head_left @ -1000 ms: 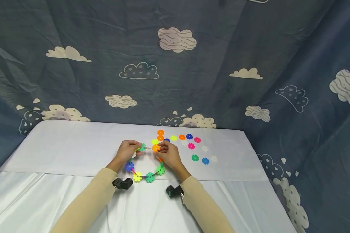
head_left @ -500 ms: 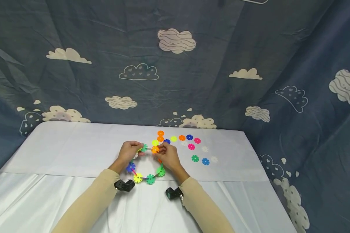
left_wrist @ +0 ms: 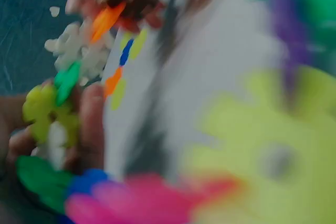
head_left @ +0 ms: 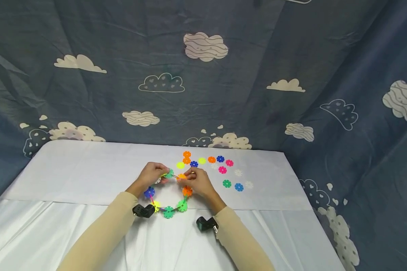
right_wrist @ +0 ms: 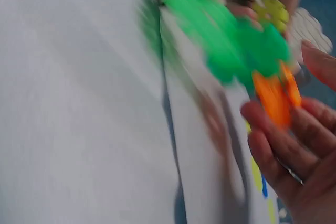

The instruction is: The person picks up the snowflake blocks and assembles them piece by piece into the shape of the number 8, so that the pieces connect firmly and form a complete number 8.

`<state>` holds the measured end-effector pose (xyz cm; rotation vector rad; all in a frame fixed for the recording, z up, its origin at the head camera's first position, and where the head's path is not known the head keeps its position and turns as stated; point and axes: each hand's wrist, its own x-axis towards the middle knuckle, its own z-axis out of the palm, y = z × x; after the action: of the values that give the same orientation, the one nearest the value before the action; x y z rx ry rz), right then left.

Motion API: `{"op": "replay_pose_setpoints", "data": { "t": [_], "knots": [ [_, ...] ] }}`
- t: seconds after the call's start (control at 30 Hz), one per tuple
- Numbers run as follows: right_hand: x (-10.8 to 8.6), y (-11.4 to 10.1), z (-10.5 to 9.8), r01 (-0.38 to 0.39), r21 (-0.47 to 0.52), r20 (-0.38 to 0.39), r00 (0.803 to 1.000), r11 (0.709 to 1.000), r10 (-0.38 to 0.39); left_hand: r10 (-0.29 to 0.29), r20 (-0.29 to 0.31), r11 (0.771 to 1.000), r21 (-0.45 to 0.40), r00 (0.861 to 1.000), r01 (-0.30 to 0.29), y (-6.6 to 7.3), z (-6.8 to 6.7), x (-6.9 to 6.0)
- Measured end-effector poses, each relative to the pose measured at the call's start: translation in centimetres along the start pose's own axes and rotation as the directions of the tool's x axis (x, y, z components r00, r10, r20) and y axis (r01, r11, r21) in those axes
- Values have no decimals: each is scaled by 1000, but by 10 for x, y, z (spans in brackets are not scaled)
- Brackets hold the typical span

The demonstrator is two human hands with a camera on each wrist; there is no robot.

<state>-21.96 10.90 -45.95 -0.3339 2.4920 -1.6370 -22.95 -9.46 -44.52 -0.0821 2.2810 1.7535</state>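
A ring of notched, flower-shaped plastic discs, slotted edge to edge, hangs between both hands in the head view. My left hand (head_left: 149,177) pinches its upper left part by a green disc (head_left: 169,174); a yellow disc (left_wrist: 50,114) shows by those fingers in the left wrist view. My right hand (head_left: 200,182) pinches an orange disc (head_left: 181,176) at the upper right. A thin pale disc edge-on spans green and orange; how firmly they fit is too small to tell. Lower down hang another orange disc (head_left: 187,191), green discs (head_left: 168,212), and a blue disc (head_left: 149,192).
Several loose discs lie flat behind and right of the hands, among them a pink disc (head_left: 222,170), a light blue disc (head_left: 239,187) and a yellow disc (head_left: 180,165). A white cloth (head_left: 88,169) covers the table; a cloud-patterned curtain (head_left: 224,94) stands behind it.
The gap between the pale disc and the right hand's orange disc has closed. That orange disc has lowered and tilted, and the ring's lower part has swung left.
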Motion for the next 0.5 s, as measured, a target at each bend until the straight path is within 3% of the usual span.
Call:
{"op": "replay_pose_setpoints", "data": {
  "t": [0.13,0.3,0.4,0.5],
  "knots": [
    [-4,9,-12,-100,173,179,981,980,69,10,167,986,164,986,-37,12,-2,7],
    [-10,17,-18,-224,214,353,925,951,138,34,340,929,335,940,-155,26,4,14],
    [-13,21,-18,-238,242,362,921,941,141,57,372,887,408,927,-218,32,8,14],
    [-15,23,-18,-241,285,320,936,928,145,122,336,856,440,934,-271,34,6,12]
  ]
}}
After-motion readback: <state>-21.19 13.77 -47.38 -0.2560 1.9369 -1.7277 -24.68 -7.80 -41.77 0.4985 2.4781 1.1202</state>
